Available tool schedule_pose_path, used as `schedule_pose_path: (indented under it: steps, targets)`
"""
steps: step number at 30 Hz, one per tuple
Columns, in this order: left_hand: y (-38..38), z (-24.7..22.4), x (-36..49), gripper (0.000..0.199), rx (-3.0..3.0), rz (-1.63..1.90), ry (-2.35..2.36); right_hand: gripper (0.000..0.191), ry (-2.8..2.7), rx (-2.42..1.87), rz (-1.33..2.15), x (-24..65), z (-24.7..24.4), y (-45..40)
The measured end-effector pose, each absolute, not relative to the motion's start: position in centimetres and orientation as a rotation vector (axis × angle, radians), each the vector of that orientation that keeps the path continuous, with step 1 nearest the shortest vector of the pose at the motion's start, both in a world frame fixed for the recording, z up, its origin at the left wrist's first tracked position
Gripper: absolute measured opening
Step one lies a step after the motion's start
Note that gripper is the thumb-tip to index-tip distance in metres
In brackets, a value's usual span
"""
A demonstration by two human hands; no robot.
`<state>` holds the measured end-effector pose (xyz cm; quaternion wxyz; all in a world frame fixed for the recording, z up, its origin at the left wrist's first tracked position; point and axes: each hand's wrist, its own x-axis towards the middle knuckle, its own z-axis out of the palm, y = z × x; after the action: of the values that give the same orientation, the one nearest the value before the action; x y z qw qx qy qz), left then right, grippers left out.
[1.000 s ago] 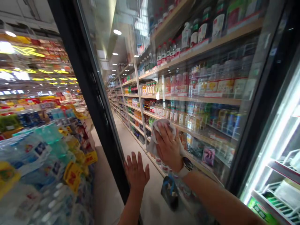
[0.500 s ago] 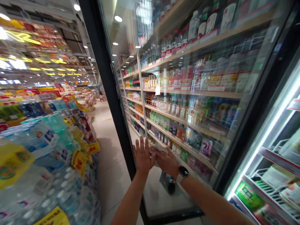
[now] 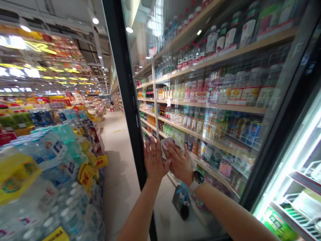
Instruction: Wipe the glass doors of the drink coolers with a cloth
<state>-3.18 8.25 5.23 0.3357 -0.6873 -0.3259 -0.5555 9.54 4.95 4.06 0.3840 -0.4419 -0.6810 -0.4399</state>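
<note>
My left hand (image 3: 154,160) lies flat with fingers spread on the glass door (image 3: 200,134) of a refrigerated cabinet, close to the door's black frame (image 3: 127,83). Right beside it, my right hand (image 3: 179,162) presses a crumpled white cloth (image 3: 169,145) against the glass. The hand hides most of the cloth. A black smartwatch (image 3: 199,177) sits on my right wrist. Low on the glass, a blue and black shape (image 3: 182,201) shows below my hands; I cannot tell whether it is a reflection.
Bottled drinks fill wooden shelves (image 3: 208,107) behind the glass. Shrink-wrapped water bottle packs (image 3: 42,174) with yellow tags stand stacked at left, beside a tiled aisle floor (image 3: 120,167). Lit wire racks (image 3: 298,204) show at lower right.
My left hand has risen from below the cloth onto the glass, beside my right hand. The cloth has moved lower on the door, and the door and aisle have shifted rightward in view.
</note>
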Motion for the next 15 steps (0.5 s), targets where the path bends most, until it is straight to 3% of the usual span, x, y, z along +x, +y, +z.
schedule_pose_path:
  steps: [4,7,10,15]
  targets:
    - [8.5,5.0,-3.2,0.075,-1.817,-1.429,-0.87,0.039,-1.924,-1.112,-1.109,10.2,-4.5,4.3]
    - [9.0,4.9,-3.3,0.072,-1.815,-1.418,-0.901,0.042,-2.008,-1.056,-1.142,11.6,-6.2,3.8]
    - [9.3,5.2,-3.5,0.072,-1.833,-1.429,-0.88,0.049,-1.996,-1.081,-1.178,14.5,-2.2,3.7]
    - [7.5,5.9,-0.5,0.075,-1.825,-1.546,-0.894,0.058,-1.562,-1.348,-1.118,20.5,9.2,3.6]
